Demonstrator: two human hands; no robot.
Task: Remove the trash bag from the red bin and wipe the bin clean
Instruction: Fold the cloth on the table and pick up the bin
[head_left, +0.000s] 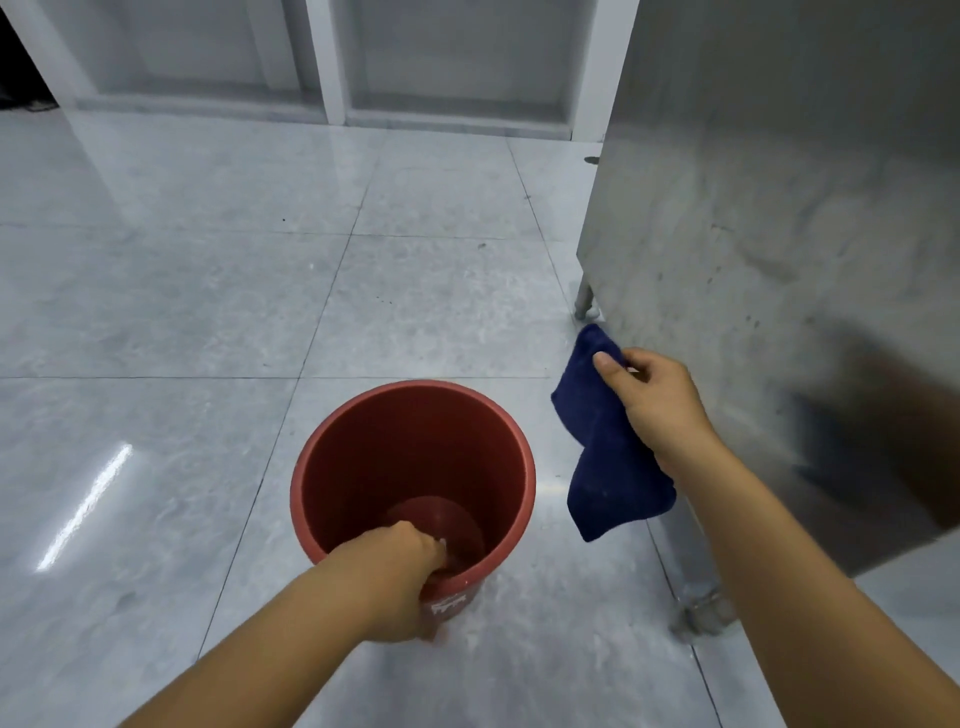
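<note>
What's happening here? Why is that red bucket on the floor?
A person is cleaning a red bin that stands on the tiled floor. Their left hand grips its near rim. Their right hand holds a blue cloth up beside the bin, not touching it, next to a steel cabinet. No trash bag shows inside the bin.

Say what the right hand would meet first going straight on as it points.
Probably the cabinet leg just beyond the cloth that the right hand holds; depth is unclear, so it might pass beside it to the floor.
</note>
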